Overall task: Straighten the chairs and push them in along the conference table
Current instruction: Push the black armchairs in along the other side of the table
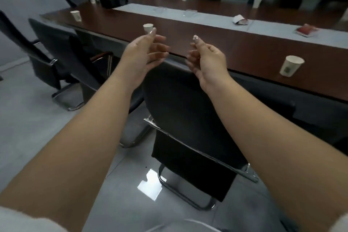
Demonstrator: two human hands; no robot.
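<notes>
Both our arms reach forward, palms facing each other. Our left hand (146,52) is open wide with relaxed fingers; our right hand (206,58) has loosely curled fingers and holds nothing. Just below both hands is the top of the black chair (188,111), pushed against the conference table (244,51). A paper cup (148,27) stands beyond the left fingertips.
</notes>
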